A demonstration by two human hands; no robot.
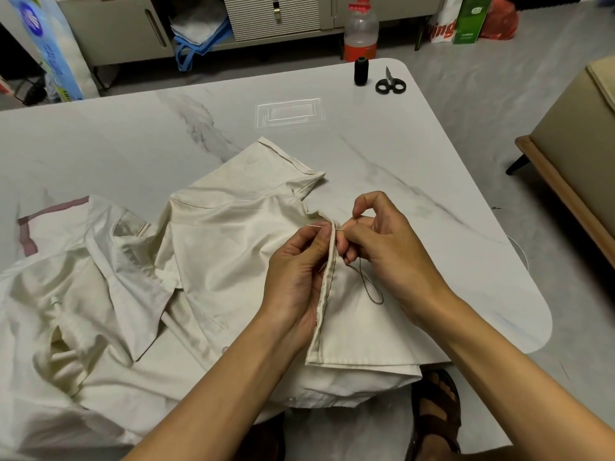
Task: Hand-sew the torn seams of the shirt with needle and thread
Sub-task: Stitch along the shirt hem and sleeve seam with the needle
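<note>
needle (316, 226) through seam (327, 271), between both grips

Bare marble table (116, 144) is lying open across the upper left; the shirt (213, 261) is crowding the lower left, while spool (360, 71) and scissors (391, 84) (touching nothing) are occupying the upper-right corner.

cream cloth shirt (213, 261), glossy marble table (100, 144)

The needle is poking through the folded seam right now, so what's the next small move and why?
Probably draw the needle out leftward with the left hand. Its tip shows past the seam there, and slack dark thread loops below the right hand.
</note>
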